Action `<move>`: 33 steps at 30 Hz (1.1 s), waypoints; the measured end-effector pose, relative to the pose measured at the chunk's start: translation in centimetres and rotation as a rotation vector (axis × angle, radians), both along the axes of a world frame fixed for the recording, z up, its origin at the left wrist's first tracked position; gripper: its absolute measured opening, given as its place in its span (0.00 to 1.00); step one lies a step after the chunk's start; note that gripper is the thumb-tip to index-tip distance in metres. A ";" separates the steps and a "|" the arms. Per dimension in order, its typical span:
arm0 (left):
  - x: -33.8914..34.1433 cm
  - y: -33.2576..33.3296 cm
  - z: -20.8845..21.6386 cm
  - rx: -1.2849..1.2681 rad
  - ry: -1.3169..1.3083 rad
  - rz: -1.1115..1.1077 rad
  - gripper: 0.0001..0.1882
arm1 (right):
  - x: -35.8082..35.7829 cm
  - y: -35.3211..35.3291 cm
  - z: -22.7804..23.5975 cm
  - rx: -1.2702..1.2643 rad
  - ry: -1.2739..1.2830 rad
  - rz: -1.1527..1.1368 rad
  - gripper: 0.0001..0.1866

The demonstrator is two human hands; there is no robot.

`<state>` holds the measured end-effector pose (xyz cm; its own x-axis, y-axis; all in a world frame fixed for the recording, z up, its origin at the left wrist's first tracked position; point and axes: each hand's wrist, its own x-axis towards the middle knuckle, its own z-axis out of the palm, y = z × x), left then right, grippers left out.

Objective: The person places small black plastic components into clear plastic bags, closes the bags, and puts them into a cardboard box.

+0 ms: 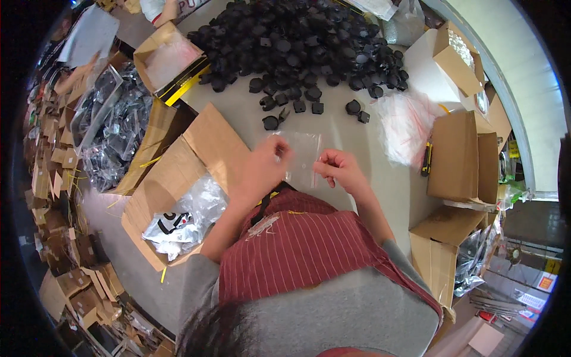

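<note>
Head view: right grip [344, 171] pinches a clear bag [301, 159] by its edge, left grip [262, 163] blurred alongside, its hold impossible to tell

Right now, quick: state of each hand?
Left hand: fingers curled at the clear bag; blurred, grip can't be told.
Right hand: closed, pinching the bag's right edge.

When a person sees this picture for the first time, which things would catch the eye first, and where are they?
Probably the large heap of small black parts, at the top middle of the grey table. Next, the maroon striped apron below the centre, and just above it the clear plastic bag between the left hand, which is blurred, and the right hand, which pinches its edge.
</note>
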<state>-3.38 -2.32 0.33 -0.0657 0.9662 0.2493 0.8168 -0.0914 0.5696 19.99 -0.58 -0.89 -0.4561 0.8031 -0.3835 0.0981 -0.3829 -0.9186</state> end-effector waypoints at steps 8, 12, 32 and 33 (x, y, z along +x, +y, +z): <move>1.7 0.0 0.4 -0.707 -0.912 -0.512 0.16 | -1.1 -0.6 1.1 0.053 0.147 0.096 0.10; 2.4 -0.2 -0.8 -0.585 -0.943 -0.506 0.17 | -1.4 -0.8 1.7 -0.067 0.210 -0.041 0.09; 3.3 -0.3 -3.7 0.112 0.044 -0.271 0.17 | -3.6 1.6 -0.8 1.151 -0.641 0.130 0.14; 3.0 -0.4 -3.7 0.104 0.052 -0.261 0.17 | -3.8 1.6 -0.7 1.102 -0.609 0.106 0.13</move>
<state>-0.41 -2.69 -3.41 0.1977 0.9177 0.3446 0.7858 -0.3585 0.5040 16.20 1.03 -1.58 -0.5232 0.7997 0.2944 0.5999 0.5910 -0.5392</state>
